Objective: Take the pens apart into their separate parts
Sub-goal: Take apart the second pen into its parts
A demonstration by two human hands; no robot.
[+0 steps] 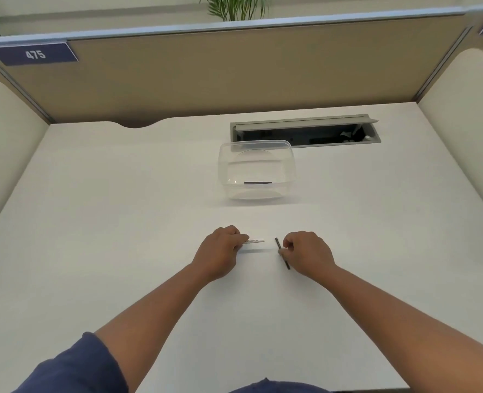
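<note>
Left grip (223, 248) curls around one end of the white pen barrel (255, 241), held just above the tabletop (121, 222). Right grip (305, 251) pinches a thin dark refill (282, 253), apart from the barrel. Another dark refill (257, 182) lies inside the clear plastic container (289, 168) farther back.
</note>
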